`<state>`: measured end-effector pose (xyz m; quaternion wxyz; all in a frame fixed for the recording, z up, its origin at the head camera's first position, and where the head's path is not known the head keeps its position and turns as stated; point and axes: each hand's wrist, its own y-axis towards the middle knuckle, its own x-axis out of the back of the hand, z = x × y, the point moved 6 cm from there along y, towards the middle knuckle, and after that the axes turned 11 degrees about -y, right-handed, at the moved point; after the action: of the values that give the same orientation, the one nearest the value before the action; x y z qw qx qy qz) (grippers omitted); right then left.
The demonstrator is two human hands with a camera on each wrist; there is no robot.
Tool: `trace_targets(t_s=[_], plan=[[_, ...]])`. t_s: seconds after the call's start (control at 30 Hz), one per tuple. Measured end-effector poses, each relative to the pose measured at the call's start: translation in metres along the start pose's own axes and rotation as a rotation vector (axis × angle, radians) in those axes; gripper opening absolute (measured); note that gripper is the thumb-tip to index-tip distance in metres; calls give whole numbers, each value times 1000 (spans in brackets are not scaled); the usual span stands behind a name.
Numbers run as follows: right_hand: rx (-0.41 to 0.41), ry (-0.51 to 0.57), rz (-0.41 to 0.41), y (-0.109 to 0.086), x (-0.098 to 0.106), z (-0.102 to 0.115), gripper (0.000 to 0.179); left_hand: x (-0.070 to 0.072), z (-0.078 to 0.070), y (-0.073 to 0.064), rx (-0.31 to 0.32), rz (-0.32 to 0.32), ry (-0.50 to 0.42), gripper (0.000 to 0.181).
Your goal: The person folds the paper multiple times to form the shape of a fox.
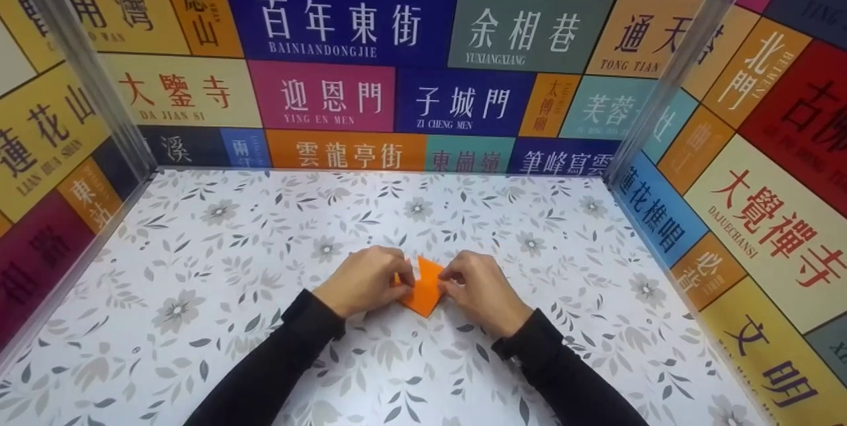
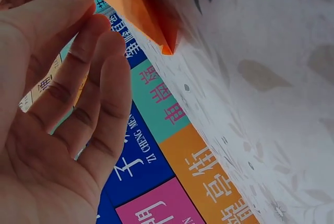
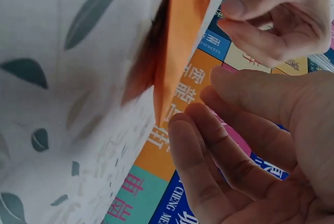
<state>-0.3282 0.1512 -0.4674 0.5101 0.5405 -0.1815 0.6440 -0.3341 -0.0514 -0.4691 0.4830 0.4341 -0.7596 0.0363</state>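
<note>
A small piece of folded orange paper (image 1: 427, 290) lies on the table, one corner pointing toward me. In the right wrist view, part of the orange paper (image 3: 180, 41) rises off the surface with a dark shadow beside it. My left hand (image 1: 366, 278) is at its left side, its fingertips covering part of the paper in the head view. At the right edge is my right hand (image 1: 486, 290), thumb and fingers loosely bent. Both wrist views show the fingertips close to the paper, with no clear grip on it.
The table (image 1: 265, 353) has a white covering with grey flowers and leaves. Panels with coloured blocks and Chinese lettering enclose it at the back (image 1: 344, 22), left (image 1: 40, 168) and right (image 1: 781, 214). Both forearms wear black sleeves (image 1: 265, 373).
</note>
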Motion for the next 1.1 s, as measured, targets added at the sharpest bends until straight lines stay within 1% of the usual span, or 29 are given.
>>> trace_targets(t_s=[0.13,0.3,0.43,0.6,0.87,1.1], plan=[[27,-10,27,-1,-10,1,10,4,2,-1,27,-37,27,8],[18,-28,69,-1,-21,-2,9,5,3,-2,64,-46,18,8],[12,-38,87,-2,-25,-5,9,7,3,-2,82,-54,0,7],[24,-51,100,-2,-27,-5,8,8,3,-1,103,-63,7,8],[78,-86,51,-1,-24,0,9,8,3,-2,157,-48,11,8],[31,-94,78,-3,-24,1,6,3,5,-2,190,-17,-12,5]])
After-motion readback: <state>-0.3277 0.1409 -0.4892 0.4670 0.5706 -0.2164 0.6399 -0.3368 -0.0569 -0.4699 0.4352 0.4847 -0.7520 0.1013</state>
